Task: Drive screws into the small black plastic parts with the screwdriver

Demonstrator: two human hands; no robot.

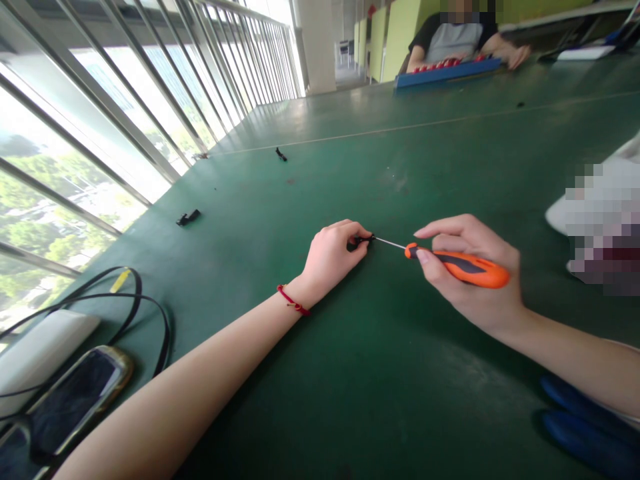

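Note:
My left hand [337, 255], with a red cord bracelet [294, 301] at the wrist, pinches a small black part [358, 243] just above the green table. The fingers hide most of that part, so its exact kind is unclear. My right hand [480, 280] is closed around a screwdriver [473, 268] with an orange and dark grey handle, the index finger lifted off it. Its thin metal shaft points left, and the tip meets the black part at my left fingertips.
Two small black pieces, one nearer [189, 217] and one farther [281, 155], lie on the green table [340, 173]. At lower left are a phone [70, 407], a white box [47, 353] and black cable [163, 320]. A person sits opposite behind a blue tray [447, 72]. Metal railings [150, 87] run along the left.

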